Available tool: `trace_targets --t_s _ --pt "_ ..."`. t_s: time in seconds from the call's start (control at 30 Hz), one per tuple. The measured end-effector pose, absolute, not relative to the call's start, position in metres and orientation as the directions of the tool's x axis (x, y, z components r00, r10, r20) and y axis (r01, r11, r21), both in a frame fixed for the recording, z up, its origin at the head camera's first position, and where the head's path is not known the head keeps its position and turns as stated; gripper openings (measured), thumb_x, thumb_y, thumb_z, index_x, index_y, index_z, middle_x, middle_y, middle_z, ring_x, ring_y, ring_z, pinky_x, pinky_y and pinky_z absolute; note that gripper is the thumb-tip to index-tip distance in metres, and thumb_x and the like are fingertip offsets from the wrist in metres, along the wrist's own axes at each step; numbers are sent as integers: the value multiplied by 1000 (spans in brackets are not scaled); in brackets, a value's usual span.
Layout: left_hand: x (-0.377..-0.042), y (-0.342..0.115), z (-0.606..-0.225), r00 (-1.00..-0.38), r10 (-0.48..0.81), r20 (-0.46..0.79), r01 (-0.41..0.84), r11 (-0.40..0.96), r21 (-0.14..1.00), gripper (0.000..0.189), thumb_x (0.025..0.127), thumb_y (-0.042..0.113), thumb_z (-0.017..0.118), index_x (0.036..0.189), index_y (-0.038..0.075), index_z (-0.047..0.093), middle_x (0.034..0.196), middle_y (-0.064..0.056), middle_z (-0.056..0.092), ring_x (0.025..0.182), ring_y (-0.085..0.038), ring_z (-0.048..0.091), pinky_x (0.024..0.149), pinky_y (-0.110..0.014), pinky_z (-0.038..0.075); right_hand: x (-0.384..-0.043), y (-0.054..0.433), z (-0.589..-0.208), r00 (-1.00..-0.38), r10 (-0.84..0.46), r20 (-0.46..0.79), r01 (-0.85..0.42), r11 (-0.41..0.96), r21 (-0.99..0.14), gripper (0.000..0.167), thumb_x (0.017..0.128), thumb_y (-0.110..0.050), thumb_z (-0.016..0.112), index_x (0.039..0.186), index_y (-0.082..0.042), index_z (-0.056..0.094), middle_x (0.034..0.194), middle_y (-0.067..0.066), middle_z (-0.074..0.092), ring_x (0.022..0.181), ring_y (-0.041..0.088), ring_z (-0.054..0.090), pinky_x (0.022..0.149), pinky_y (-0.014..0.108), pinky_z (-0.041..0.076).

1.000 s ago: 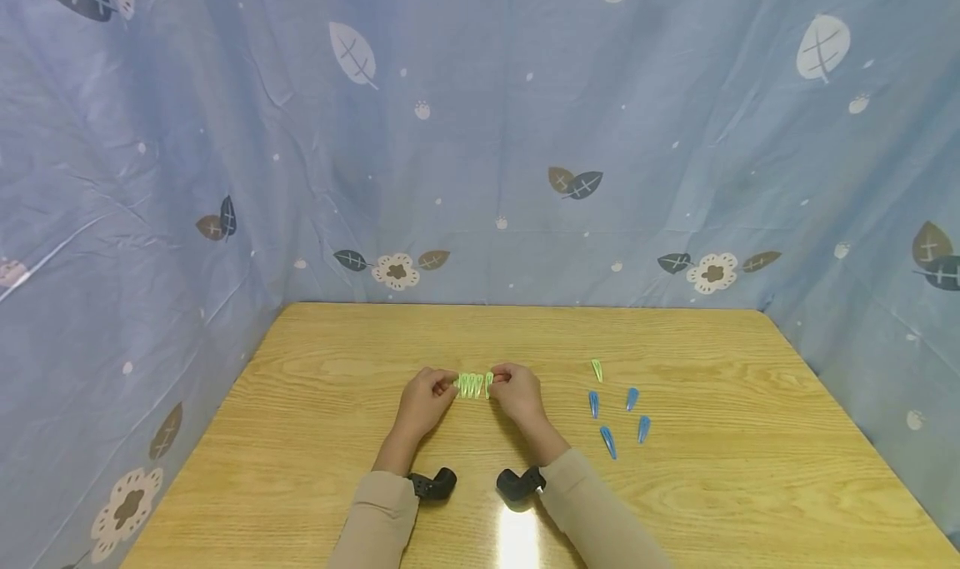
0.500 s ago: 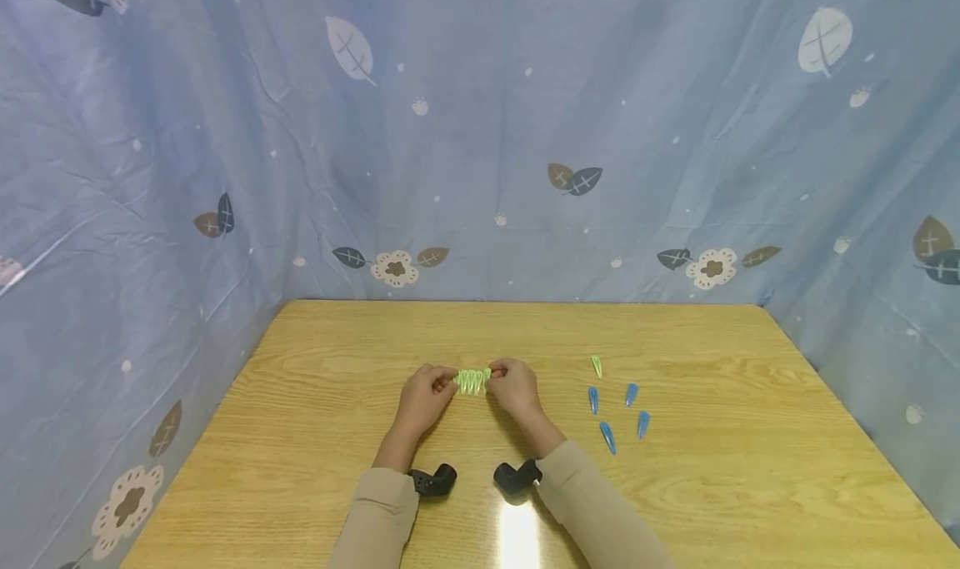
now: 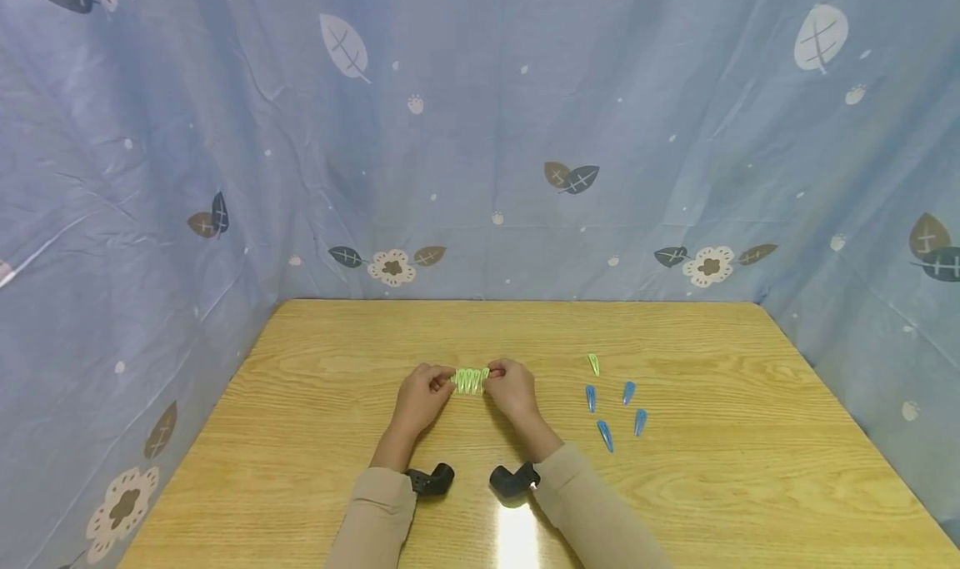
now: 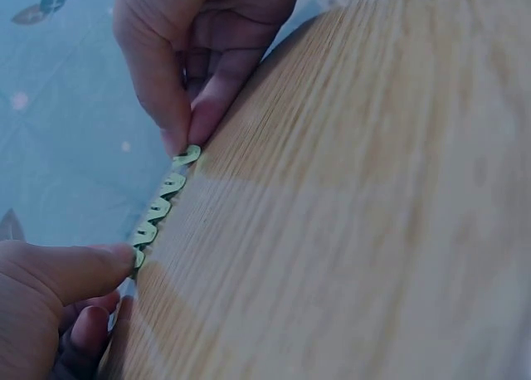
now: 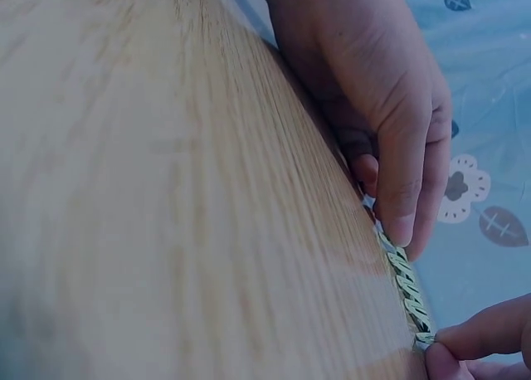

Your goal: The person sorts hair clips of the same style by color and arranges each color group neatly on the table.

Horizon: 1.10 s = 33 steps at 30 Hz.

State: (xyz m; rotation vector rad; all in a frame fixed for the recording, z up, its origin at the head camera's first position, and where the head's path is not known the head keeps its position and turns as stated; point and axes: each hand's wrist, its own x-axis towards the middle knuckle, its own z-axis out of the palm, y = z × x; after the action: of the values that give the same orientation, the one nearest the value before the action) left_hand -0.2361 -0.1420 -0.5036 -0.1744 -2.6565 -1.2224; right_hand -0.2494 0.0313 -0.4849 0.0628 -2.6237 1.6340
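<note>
Table (image 3: 337, 336), wood-grained, yellowish-brown. Bears, mid-surface, a row of green hair clips (image 3: 470, 381), close-set, apparently five, partly covered; bears, to the right, a lone green clip (image 3: 594, 365) and, nearer the viewer, four blue clips (image 3: 591, 399), spaced apart.

"What sort of place was that?"

"A curtained-off workspace around a table (image 3: 712, 486), fitted out for filming. Whether a home, an office or a lab lay beyond, I couldn't tell."

"What showed the screening?"

"Blue cloth (image 3: 450, 136) hung behind the table and down its left and right sides, creased and softly folded."

"Rather homely stuff, wasn't it?"

"It was, printed with pale flowers (image 3: 392, 267) and leaves (image 3: 821, 37), like bedding or a bedroom curtain. The tabletop had a plain yellowish wood grain, with a bright reflection (image 3: 517, 536) at the near side."

"And the filming?"

"The black wrist cameras (image 3: 432, 480) gave that away."
</note>
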Motion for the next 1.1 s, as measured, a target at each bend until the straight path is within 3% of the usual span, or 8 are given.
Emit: trace_targets --t_s 0.57,0.93,1.1 --pt "-234 -142 -502 -968 19 250 203 640 741 20 87 10 71 106 5 72 83 0 54 73 -12 51 67 -28 47 -248 38 -493 -997 -26 68 -73 311 -948 28 79 -3 70 106 4 66 89 8 63 78 16 59 73 30 51" --pt "-234 -141 -501 -969 19 245 198 649 735 20 87 10 70 107 5 72 82 0 54 72 -12 49 66 -27 46 -243 45 -489 -987 -127 100 -119 156 -981 38 86 0 68 121 10 57 110 22 63 103 34 61 85 35 52" --pt "-235 -142 -501 -971 23 238 196 645 739 21 87 12 70 107 5 71 82 0 54 73 -11 50 66 -27 46 -241 48 -487 -984 -146 102 -119 116 -986 40 87 1 66 124 11 54 116 24 61 107 36 59 86 33 51"
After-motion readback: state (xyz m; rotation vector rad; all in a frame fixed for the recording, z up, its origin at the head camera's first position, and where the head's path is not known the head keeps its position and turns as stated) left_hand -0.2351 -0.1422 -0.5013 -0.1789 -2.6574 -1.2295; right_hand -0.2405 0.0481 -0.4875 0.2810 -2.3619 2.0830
